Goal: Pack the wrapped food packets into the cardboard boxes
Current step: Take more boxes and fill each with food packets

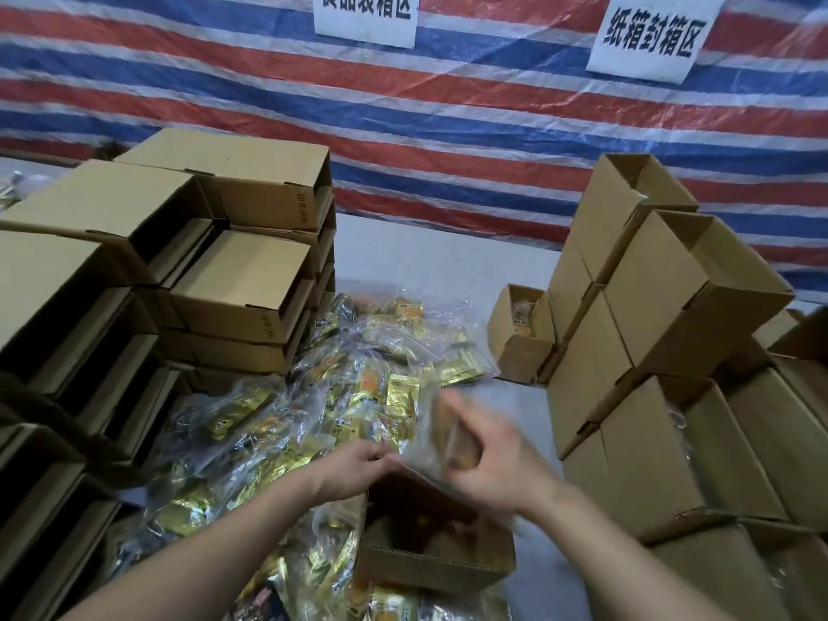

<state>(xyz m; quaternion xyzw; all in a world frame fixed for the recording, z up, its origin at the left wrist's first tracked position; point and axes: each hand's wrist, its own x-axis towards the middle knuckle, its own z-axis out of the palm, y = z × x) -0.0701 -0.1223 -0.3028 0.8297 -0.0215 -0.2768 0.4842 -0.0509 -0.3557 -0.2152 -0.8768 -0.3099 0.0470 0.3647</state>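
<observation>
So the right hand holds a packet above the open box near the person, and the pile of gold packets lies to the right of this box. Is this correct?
Not quite: the head view shows the pile of gold packets lying left of and behind the open box, not right. The right hand does hold a packet above it.

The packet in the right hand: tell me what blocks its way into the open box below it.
Nothing visible blocks it. The right hand holds the packet just above the open box, whose mouth faces up. The left hand grips the box's near flap at the rim, beside the opening rather than across it. The view is motion-blurred there.
</observation>
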